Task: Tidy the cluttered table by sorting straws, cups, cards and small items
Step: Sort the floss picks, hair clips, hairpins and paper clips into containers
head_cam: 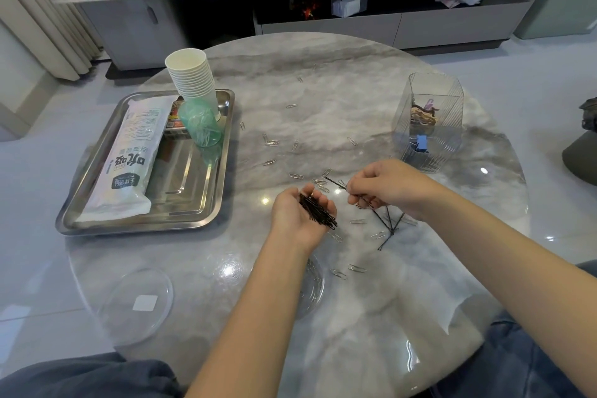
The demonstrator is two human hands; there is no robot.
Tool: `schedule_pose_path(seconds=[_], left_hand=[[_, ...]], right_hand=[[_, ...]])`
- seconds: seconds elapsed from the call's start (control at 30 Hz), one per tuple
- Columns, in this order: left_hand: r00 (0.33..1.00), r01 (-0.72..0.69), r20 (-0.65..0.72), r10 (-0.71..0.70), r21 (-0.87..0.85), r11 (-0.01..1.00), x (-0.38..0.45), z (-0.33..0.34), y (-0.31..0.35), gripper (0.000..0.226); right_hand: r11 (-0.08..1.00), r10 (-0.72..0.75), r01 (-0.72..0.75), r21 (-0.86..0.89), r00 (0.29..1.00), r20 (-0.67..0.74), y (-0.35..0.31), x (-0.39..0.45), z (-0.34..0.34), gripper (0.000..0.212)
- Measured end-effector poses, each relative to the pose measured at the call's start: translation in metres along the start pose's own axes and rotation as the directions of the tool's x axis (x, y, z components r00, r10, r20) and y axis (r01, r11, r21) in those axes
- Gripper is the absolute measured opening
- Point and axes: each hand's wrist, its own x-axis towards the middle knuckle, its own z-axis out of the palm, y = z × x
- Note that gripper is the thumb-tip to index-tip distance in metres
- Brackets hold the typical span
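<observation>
Person seated at round marble table (323, 100), both forearms out over it.

Left hand (302, 215): palm up, fingers loosely cupped, a bundle of black bobby pins (318, 211) lying across the palm. Not pinching, just cradling.

Right hand (391, 186): knuckles up, fingers curled, fingertips pinching one black pin (334, 182) that sticks out to the left toward the other hand. More dark pins seem tucked under the curled fingers; can't tell how many.

A few loose black pins (389, 228) lie crossed on the table just below the right hand.

Silver paper clips (295, 176) scattered over the middle of the table, some between the hands, some beyond, a couple nearer the person.

Left side: steel tray (200, 220) holding a white bagged pack of straws (129, 158), a stack of white paper cups (193, 74) at the far corner, a green translucent cup (200, 123) in front of the stack with thin white sticks inside, and a red-printed pack partly hidden under the bag.

Right side: clear ribbed organiser (429, 119), upright, rubber bands in the upper section, blue binder clip (421, 143) in the lower.

Near edge: clear round lid (139, 304) with a white square sticker; a second clear dish (311, 287) mostly hidden under the left forearm.
</observation>
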Motion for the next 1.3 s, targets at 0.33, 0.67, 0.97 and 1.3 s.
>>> schedule_pose_path(seconds=[0.33, 0.67, 0.97, 1.3], left_hand=[[1.000, 0.008, 0.025, -0.008, 0.006, 1.000, -0.003, 0.009, -0.012, 0.027], [0.998, 0.040, 0.044, -0.039, -0.020, 0.999, -0.002, 0.011, -0.012, 0.027], [1.000, 0.019, 0.014, -0.019, -0.047, 0.999, -0.001, 0.012, -0.008, 0.025], [1.000, 0.028, 0.003, -0.028, -0.024, 0.999, 0.002, 0.014, -0.010, 0.027]], right_hand=[[0.932, -0.091, 0.049, -0.360, 0.991, -0.102, -0.014, -0.015, 0.017, 0.014], [0.918, -0.276, 0.167, -0.360, 0.920, -0.279, -0.017, -0.008, -0.003, 0.013], [0.826, -0.154, -0.013, -0.563, 0.956, -0.248, 0.043, 0.039, -0.010, 0.017], [0.688, -0.226, 0.021, -0.725, 0.956, -0.187, 0.045, 0.047, -0.003, 0.015]])
